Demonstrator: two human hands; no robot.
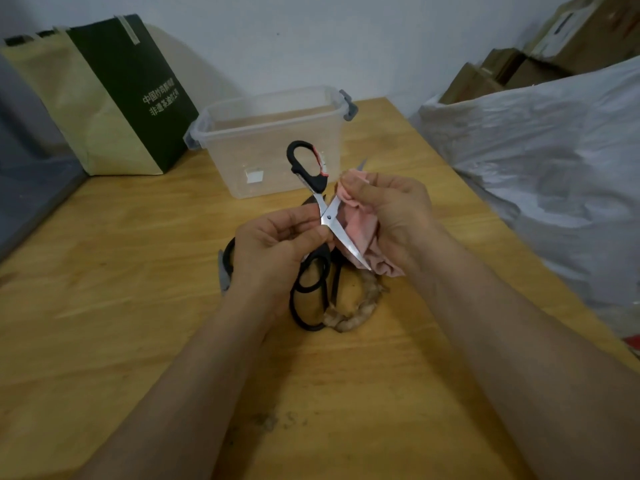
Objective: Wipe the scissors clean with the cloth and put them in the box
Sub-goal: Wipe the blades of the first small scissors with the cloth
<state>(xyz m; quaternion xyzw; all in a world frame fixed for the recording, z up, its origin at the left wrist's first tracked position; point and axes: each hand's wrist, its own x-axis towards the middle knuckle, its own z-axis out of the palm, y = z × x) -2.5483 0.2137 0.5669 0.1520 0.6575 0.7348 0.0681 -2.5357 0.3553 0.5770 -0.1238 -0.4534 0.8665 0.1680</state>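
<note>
Scissors (328, 216) are held up over the desk (138, 271), spread wide into an X. The left hand's (273, 244) fingers (301, 216) pinch them just beside the pivot. Probably that grip keeps the blades apart and steady, so each edge can be reached. The right hand's (398, 216) fingers (356, 188) are closed on the pink cloth (360, 226), bunched round the upper blade, whose tip pokes out above. The lower blade lies bare against the cloth, point toward the right wrist, so a slip along that edge could nick the hand.

The box (242, 161) stands just behind, lid off and clear-walled, its mouth open. Below the hands another black-handled pair (304, 317) lies on the desk with a frayed brownish strip (360, 306); both are partly hidden. Farther out are a bag (114, 98) to the left and a white sack (536, 168) to the right. None of these stands between the scissors and the box.
</note>
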